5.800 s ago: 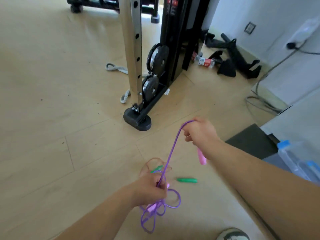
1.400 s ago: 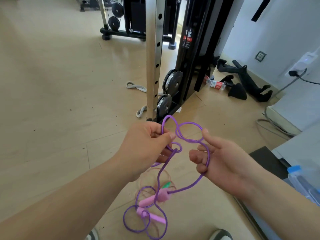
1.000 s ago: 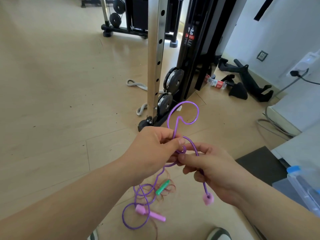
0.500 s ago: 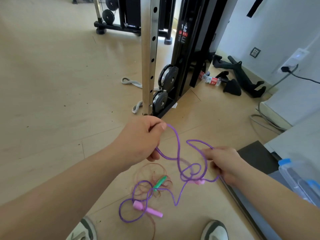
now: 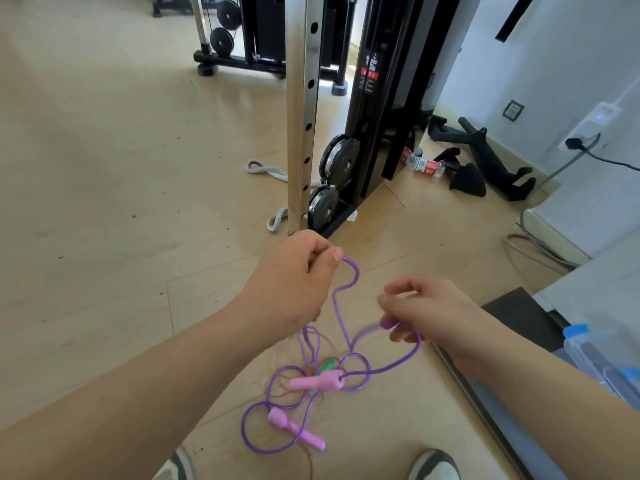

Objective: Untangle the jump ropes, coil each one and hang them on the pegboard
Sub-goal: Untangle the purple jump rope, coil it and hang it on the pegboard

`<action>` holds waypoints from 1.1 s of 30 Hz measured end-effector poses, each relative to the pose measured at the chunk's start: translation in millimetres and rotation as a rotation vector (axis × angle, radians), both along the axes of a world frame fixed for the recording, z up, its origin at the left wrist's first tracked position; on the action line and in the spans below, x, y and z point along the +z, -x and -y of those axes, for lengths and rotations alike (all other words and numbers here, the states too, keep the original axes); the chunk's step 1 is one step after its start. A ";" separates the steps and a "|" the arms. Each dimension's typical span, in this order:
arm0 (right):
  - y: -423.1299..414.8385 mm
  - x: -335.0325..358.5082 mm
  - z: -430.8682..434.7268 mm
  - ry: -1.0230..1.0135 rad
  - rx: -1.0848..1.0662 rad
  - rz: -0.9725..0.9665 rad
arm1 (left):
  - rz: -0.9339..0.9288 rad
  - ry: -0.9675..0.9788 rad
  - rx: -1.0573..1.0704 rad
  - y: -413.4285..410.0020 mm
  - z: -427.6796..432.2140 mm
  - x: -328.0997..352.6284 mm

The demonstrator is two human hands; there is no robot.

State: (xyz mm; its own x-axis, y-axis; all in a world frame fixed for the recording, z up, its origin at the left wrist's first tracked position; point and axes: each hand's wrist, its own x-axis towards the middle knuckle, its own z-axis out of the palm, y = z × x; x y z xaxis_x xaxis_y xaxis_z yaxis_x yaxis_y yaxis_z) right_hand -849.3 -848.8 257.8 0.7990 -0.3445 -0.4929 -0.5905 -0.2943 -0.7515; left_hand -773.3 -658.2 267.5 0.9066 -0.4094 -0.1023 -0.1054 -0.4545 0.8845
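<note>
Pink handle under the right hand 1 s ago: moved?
Yes, left. The pink handle was right of the green handle on the floor; now it overlaps it in view.

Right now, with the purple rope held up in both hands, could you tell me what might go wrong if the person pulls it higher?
1. The purple rope, pinched by the left hand and gripped by the right hand, loops over the green-handled rope; lifting may drag that along and tighten the tangle.
2. One pink handle lies among small crossed loops; pulling could cinch a knot there.
3. A loose loop lies near the left shoe, a possible trip.
</note>
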 end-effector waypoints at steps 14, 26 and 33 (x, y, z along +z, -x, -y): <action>7.8 15.2 5.9 -0.277 0.194 0.303 | -0.038 0.043 -0.196 13.7 16.6 9.9; 13.6 -14.5 47.7 0.229 -0.085 0.096 | -0.233 -0.423 -0.485 11.5 -5.5 -15.8; 14.1 -2.4 13.7 -0.254 0.169 0.215 | -0.335 0.379 0.004 20.2 14.4 17.9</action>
